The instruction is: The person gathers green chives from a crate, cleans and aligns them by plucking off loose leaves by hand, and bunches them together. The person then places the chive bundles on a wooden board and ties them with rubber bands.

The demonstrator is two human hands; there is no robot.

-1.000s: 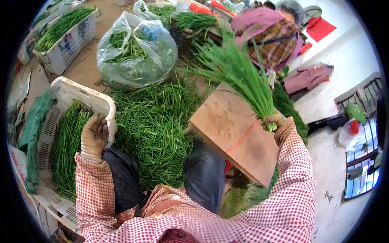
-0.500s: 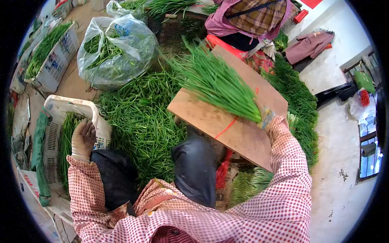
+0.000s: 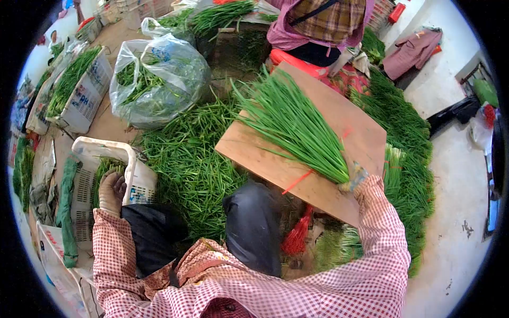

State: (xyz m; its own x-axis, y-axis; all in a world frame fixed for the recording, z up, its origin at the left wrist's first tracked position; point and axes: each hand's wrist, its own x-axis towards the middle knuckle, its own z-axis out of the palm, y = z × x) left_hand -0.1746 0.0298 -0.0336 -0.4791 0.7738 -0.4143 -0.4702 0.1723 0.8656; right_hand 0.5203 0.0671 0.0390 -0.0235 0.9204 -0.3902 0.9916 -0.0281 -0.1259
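Observation:
A bunch of garlic chives (image 3: pixel 299 127) lies slantwise on a tilted wooden board (image 3: pixel 366 132), leaf tips toward the far left. My gloved right hand (image 3: pixel 354 180) is closed around the pale stem ends at the board's right side. A red tie (image 3: pixel 298 182) crosses the board just below the bunch. On the left, my gloved left hand (image 3: pixel 112 192) is over the white plastic basket (image 3: pixel 101 142), beside its rim, fingers loosely bent and nothing visible in them. More chives (image 3: pixel 108 167) stand inside that basket.
Loose chive leaves (image 3: pixel 191 169) cover the floor between my knees and a clear plastic bag (image 3: pixel 159 79) of greens. Stacked chives (image 3: pixel 405 148) line the right wall. A person in a pink top (image 3: pixel 323 26) sits opposite. Red ties (image 3: pixel 298 233) hang below the board.
The chive bunch and my right hand have come down slightly toward me, and the leaves now rest flatter on the board. My left hand stays by the basket. The view has shifted a little.

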